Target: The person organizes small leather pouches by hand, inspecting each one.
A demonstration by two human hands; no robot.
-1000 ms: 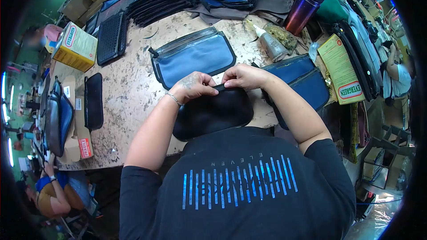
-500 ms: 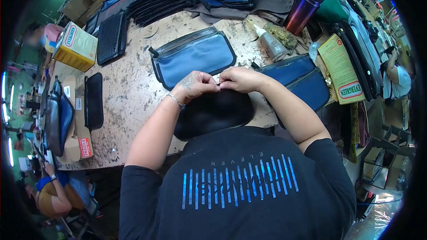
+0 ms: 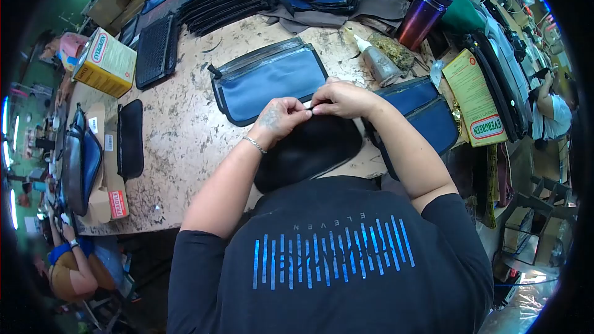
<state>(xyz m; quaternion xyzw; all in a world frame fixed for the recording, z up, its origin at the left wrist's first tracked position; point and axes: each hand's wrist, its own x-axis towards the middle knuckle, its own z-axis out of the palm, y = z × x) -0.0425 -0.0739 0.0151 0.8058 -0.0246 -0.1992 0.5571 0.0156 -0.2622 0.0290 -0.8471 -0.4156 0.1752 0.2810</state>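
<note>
A black rounded piece (image 3: 309,153) lies at the near side of the worktable, between my forearms. Both hands meet at its far edge. My left hand (image 3: 278,117), with a bracelet at the wrist, pinches that edge between thumb and fingers. Touching it from the right, my right hand (image 3: 340,100) has its fingers closed on the same edge. Just beyond the hands is a blue panel with black trim and a zipper (image 3: 272,77). Another blue piece (image 3: 421,114) lies partly under my right forearm.
A yellow can (image 3: 105,65) stands at the left, near a black pouch (image 3: 130,139). Further back are stacked black pieces (image 3: 226,3). At the right are a glue bottle (image 3: 377,62), a purple bottle (image 3: 426,12) and an upright yellow can (image 3: 479,99). A seated person (image 3: 74,266) is at lower left.
Both hands and the black piece have shifted slightly to the right. The far edge of the piece remains pinched between my fingers.
</note>
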